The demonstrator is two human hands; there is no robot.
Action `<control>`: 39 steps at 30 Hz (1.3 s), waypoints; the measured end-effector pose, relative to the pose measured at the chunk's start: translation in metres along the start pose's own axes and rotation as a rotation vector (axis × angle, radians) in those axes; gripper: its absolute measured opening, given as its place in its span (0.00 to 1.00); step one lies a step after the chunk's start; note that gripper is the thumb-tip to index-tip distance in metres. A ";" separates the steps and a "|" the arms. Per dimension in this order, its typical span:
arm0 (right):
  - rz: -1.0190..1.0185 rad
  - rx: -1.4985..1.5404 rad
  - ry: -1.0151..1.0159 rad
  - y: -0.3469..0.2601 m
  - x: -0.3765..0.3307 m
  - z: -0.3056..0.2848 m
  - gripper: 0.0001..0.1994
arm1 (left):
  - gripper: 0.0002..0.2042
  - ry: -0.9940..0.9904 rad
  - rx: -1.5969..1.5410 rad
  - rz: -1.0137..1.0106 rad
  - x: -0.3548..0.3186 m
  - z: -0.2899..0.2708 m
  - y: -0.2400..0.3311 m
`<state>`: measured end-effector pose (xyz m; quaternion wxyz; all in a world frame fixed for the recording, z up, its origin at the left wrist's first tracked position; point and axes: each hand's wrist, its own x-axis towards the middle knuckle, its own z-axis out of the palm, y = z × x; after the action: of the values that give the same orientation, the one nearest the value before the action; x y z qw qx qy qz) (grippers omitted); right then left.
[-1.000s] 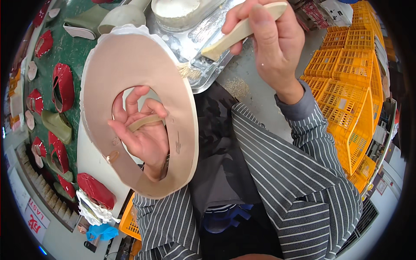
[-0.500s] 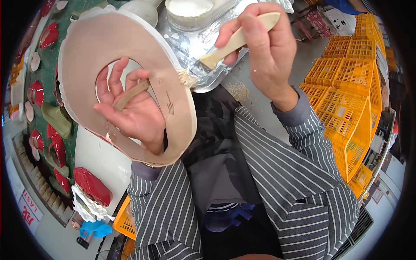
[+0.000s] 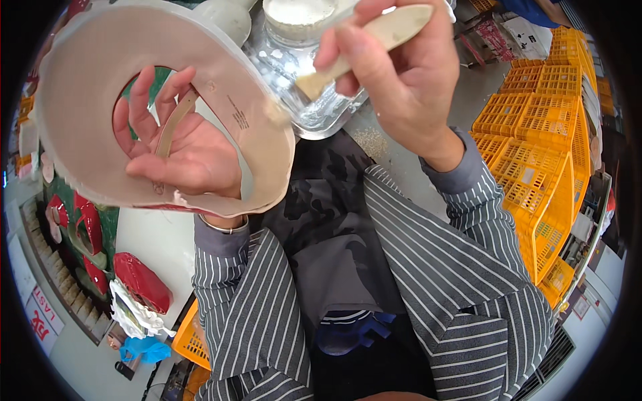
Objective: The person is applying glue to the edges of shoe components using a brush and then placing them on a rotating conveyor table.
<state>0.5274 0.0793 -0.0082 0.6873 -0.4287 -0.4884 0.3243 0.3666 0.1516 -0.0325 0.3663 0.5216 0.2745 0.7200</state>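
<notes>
Two bare hands work at one beige shoe upper (image 3: 80,93), held up beside the left edge of a metal tray (image 3: 321,134). The left hand (image 3: 204,150) reaches through its opening, half open, fingers loosely curled, a strap (image 3: 175,127) across the palm; the right hand (image 3: 414,87) pinches a brush (image 3: 394,30), bristles at the upper's margin. So loose a hold might let the piece swing under the strokes, smearing its face. On the tray stands a tub (image 3: 294,32) of white stuff; what the stacked yellow crates (image 3: 521,170) contain cannot be told.
</notes>
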 end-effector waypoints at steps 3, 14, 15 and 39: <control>-0.283 -0.019 0.037 0.018 0.007 0.010 0.15 | 0.32 -0.051 0.024 0.080 -0.001 0.000 0.000; 0.239 0.041 -0.169 0.004 -0.016 0.009 0.14 | 0.35 0.054 0.297 0.712 0.023 -0.001 -0.035; 0.324 0.191 -0.184 -0.003 -0.013 0.010 0.13 | 0.35 0.086 0.336 0.810 0.027 -0.004 -0.032; 0.140 0.108 -0.212 0.017 -0.035 0.015 0.13 | 0.30 0.130 0.335 1.165 0.033 -0.041 -0.018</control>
<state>0.5023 0.0602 -0.0346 0.6296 -0.3873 -0.5092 0.4409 0.3261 0.1883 -0.0409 -0.1925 0.5915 0.0754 0.7794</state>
